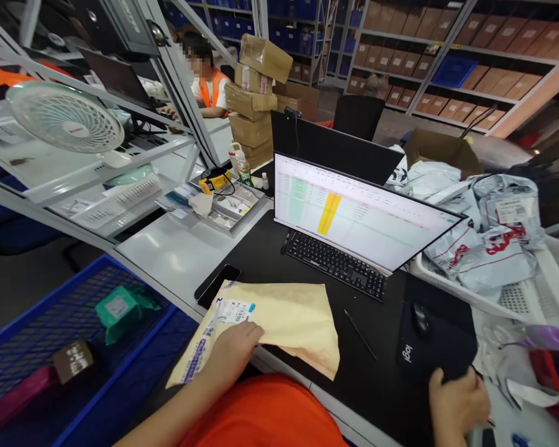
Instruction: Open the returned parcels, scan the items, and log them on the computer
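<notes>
While our left hand [235,351] lies on the yellow envelope [293,320], its fingers bent across the paper near the printed label [233,309], we cannot tell whether it grips the edge or only presses, because the thumb is hidden. We have the envelope flat in front of us, mostly on the black desk mat [256,254], with its left end reaching past the near edge of the desk.

Our right hand [463,400] is well apart from it, at the near right corner of the mouse pad [440,354]. Its fingers are partly curled and blurred, and we cannot make out whether they hold anything. The mouse [420,319] sits on the pad, beyond that hand.

Just beyond the envelope's left part we see a phone [218,285]; to its right, a thin black stick [359,335] lies on the mat. Farther back, the keyboard [335,266] stands before a lit monitor [354,211] showing a table with a yellow column. On our right, plastic parcels [503,248] fill a white basket [515,299]. Low on our left, a blue crate [135,385] holds a green package [123,310]. Across the desks, we see a person in an orange vest [214,90].
</notes>
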A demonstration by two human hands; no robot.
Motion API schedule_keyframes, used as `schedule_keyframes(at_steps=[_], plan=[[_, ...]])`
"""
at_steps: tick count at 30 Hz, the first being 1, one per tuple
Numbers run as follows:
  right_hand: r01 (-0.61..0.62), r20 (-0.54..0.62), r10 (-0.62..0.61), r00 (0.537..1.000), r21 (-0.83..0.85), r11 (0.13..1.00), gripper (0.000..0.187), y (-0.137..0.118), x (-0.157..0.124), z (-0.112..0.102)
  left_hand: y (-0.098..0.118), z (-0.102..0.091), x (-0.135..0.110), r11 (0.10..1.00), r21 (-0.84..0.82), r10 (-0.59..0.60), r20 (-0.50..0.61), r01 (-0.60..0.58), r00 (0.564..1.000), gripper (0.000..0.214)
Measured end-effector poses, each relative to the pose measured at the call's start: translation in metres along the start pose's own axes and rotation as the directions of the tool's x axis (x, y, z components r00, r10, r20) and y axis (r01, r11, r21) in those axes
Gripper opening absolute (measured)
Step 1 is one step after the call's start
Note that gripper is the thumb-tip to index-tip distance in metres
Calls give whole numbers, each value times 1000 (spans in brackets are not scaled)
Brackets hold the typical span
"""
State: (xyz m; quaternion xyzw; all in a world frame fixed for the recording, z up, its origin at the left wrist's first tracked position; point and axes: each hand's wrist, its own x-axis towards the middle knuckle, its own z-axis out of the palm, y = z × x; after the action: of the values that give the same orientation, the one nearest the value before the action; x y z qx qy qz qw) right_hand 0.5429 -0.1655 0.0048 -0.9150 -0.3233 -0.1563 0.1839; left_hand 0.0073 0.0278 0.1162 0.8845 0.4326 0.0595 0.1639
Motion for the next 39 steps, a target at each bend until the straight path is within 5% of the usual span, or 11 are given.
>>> schedule_keyframes(at_steps=[5, 9, 11, 13, 15, 18, 21, 28, 39], plan=[[123, 190, -139, 972, 90, 988, 78, -23, 56, 55, 17, -73, 8, 916, -326, -193, 148, 233, 970, 29], [115, 285, -121, 951, 37, 993, 72, -16, 65, 82, 13, -93, 22, 749, -496, -281, 362, 439, 889, 27], [137, 225, -139, 964, 26, 990, 71, -13, 65, 89, 2, -83, 38, 687, -546, -243, 450, 480, 859, 26], [144, 171, -148, 974, 37, 989, 72, -15, 67, 95, -11, -66, 59, 736, -485, -241, 465, 473, 852, 22], [157, 154, -163, 974, 49, 986, 70, -20, 70, 100, -21, -47, 79, 841, -308, -332, 353, 444, 875, 16], [184, 160, -189, 969, 45, 982, 64, -27, 75, 106, -29, -21, 95, 884, -145, -426, 146, 445, 893, 24], [167, 136, -172, 976, 46, 985, 60, -28, 75, 109, -32, 5, 83, 901, -11, -433, 54, 434, 900, 31], [127, 41, -131, 990, 87, 988, 57, -27, 72, 111, -44, 60, 39, 875, 40, -484, 97, 483, 870, 52], [137, 11, -139, 990, 90, 986, 54, -23, 72, 119, -54, 78, 36, 832, -238, -530, -76, 501, 844, 25]])
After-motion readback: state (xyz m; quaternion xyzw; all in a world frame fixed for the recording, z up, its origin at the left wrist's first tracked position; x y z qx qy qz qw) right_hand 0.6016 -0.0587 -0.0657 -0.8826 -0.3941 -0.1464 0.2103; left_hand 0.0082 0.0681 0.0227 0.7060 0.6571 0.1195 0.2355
